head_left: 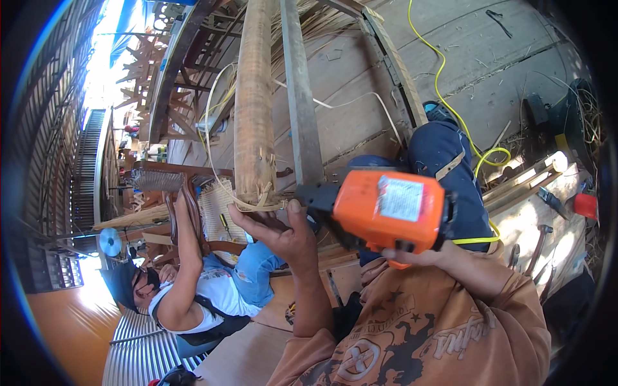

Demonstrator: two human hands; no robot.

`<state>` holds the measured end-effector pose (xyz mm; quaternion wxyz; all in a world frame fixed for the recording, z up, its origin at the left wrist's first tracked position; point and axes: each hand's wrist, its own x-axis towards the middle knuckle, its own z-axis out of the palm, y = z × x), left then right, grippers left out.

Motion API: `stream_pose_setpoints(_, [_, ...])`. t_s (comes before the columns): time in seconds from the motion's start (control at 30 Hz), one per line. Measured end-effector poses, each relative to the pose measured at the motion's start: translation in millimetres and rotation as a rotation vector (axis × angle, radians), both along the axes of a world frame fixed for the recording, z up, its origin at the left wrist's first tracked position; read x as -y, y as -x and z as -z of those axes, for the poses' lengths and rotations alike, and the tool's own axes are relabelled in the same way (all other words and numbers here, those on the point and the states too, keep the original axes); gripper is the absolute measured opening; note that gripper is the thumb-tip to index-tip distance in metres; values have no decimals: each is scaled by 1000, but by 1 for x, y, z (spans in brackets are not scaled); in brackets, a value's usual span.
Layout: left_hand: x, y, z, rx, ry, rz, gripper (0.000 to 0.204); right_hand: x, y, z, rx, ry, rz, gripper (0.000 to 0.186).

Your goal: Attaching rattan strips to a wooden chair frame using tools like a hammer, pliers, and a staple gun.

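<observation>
My left hand is closed round the near end of a thick round wooden pole, with thumb and fingers pressing a thin pale rattan strip against it. Several turns of strip cross at that end. In my right hand is the grip of an orange-and-black nail gun. Its dark nose points left, close to my left thumb and the pole's end; I cannot tell whether it touches. Alongside the pole runs a squared grey wooden bar.
A yellow hose loops over the plank floor on the right. Beyond my knee lie a hammer and a red-handled tool. At left, another person sits beside a carved wooden chair frame. A wooden frame rail stands ahead.
</observation>
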<state>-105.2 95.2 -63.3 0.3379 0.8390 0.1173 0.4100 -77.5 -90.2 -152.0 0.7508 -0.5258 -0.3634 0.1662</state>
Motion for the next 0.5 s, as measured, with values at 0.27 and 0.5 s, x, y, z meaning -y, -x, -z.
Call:
stream_pose_setpoints(0.27, [6,3,-4,-15,110,52,81,-16,7,2,372,128,171,35])
stream_pose_setpoints(0.5, [4,4,-5,-19,109,9,81,-11,0,-14,349,59,135,29])
